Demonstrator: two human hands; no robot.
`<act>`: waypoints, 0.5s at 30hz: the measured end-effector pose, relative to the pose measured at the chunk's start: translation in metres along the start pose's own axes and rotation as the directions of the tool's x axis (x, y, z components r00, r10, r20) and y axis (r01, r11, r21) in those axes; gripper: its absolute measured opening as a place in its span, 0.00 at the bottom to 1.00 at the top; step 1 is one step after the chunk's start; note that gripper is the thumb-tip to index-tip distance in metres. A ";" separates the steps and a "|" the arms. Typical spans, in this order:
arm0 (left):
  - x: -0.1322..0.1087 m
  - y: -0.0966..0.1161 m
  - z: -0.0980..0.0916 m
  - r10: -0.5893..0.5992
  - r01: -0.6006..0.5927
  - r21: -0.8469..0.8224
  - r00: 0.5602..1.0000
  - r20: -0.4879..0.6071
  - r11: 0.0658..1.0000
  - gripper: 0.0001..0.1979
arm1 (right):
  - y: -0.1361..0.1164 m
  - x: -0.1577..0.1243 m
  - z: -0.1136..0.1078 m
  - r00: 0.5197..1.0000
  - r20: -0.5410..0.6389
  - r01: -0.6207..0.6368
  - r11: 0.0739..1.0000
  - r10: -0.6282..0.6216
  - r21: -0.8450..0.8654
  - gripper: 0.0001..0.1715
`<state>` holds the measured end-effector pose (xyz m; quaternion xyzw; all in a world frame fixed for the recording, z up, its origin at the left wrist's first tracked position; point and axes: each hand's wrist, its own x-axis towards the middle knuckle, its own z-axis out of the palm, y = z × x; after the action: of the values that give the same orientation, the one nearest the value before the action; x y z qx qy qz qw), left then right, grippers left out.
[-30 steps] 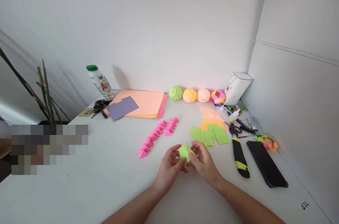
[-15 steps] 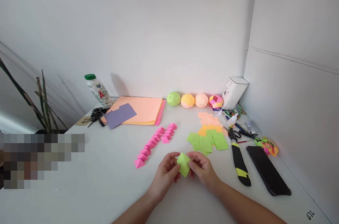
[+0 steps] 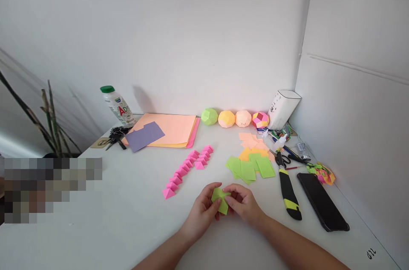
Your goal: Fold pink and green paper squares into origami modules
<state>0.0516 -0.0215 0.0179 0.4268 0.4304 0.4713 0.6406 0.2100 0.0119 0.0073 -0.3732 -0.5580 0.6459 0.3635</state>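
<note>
Between my two hands is a folded piece of light green paper point(image 3: 221, 200), held just above the white table near its front. My left hand point(image 3: 204, 205) grips its left side, thumb on the front face. My right hand point(image 3: 243, 202) pinches the right side with thumb and fingers. The fingertips behind the paper are partly hidden. Beyond the left hand stand two rows of pink folded paper pieces point(image 3: 182, 170). Past the right hand lie loose green paper sheets point(image 3: 248, 170), overlapping yellow and peach sheets point(image 3: 254, 142).
Several paper balls point(image 3: 226, 119) line the wall beside a white box point(image 3: 283, 109). On the right lie a utility knife point(image 3: 289, 195), scissors point(image 3: 281, 160), a black phone point(image 3: 322, 202) and crumpled paper point(image 3: 322, 173). Large paper sheets point(image 3: 172, 127), keys point(image 3: 118, 133) and a bottle point(image 3: 118, 107) are back left.
The green paper has turned in my hands, from an upright pointed diamond to a tilted shape with other folds showing. My right fingers have shifted over its upper edge.
</note>
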 end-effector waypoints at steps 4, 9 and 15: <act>0.001 -0.002 -0.001 -0.006 0.008 0.035 0.999 -0.051 0.999 0.18 | 0.001 0.002 0.000 1.000 0.000 0.014 1.000 -0.014 -0.010 0.12; 0.002 -0.003 -0.002 -0.027 0.030 0.042 0.998 -0.061 0.999 0.16 | 0.004 0.003 0.000 0.999 0.012 0.044 0.999 -0.044 -0.027 0.12; 0.002 -0.004 -0.002 -0.032 0.036 0.038 0.996 -0.083 0.999 0.16 | 0.006 0.003 0.000 0.998 0.013 0.067 0.997 -0.066 -0.042 0.11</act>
<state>0.0513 -0.0201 0.0138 0.4124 0.4729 0.4689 0.6217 0.2084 0.0141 0.0014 -0.3583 -0.5858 0.6236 0.3736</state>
